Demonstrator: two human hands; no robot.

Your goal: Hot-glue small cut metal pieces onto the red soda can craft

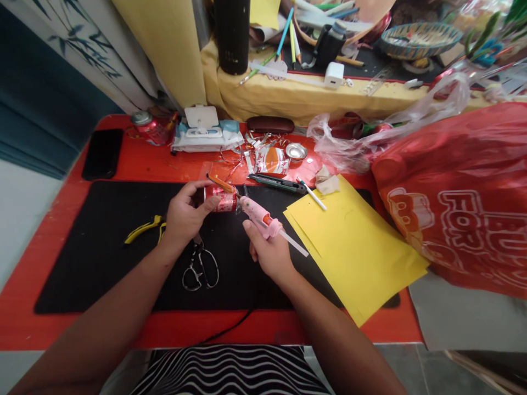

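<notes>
My left hand (187,214) is wrapped round a red can (224,201), which lies sideways over the black mat (123,263). An orange strip (221,183) sits along the can's upper side; I cannot tell what it is made of. In my right hand (267,249) is a pink glue gun (260,215) with a white glue stick (295,243) poking out of its back. The gun's nozzle points at the can's right end, very close to it. Scissors (200,270) with patterned handles and yellow-handled pliers (144,229) lie near my left forearm.
Yellow paper sheets (354,252) and a white pen (317,198) lie at the right. Behind the mat are a utility knife (278,183), metal scraps (269,159), a wipes pack (208,137) and a phone (102,154). A big red bag (457,203) bounds the right side.
</notes>
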